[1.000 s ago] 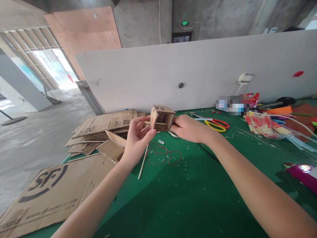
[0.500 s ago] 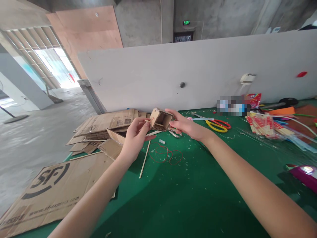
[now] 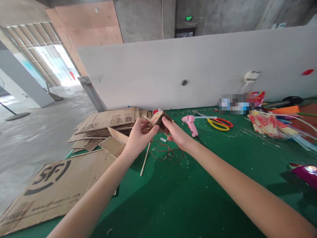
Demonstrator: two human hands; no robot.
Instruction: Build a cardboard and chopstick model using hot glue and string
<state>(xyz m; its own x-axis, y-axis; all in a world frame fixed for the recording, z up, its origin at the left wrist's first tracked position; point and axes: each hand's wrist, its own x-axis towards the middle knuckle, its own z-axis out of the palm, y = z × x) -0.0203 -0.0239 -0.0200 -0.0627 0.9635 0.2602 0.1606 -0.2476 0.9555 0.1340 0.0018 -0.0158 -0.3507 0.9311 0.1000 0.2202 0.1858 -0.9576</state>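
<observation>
A small cardboard box (image 3: 157, 116) is held up over the far part of the green table, turned so that little of its opening shows. My left hand (image 3: 138, 135) grips its left side with thumb and fingers, close to a thin wooden stick (image 3: 148, 119) that pokes out by the box. Around the right side my right hand (image 3: 175, 133) is closed, its thumb along the top edge. Below the hands lie a looped red string (image 3: 160, 158), a small translucent piece (image 3: 162, 139) and another wooden stick (image 3: 145, 160).
Stacked cardboard sheets (image 3: 109, 122) and a large printed sheet (image 3: 56, 185) cover the left side. A pink glue gun (image 3: 190, 124) and scissors (image 3: 219, 125) lie right of the hands. Bundled sticks (image 3: 264, 123) are farther right. A white partition (image 3: 138, 76) borders the table's back.
The box has been turned in my hands, so its open side no longer faces me. My right hand has shifted left and slightly down, uncovering the pink glue gun.
</observation>
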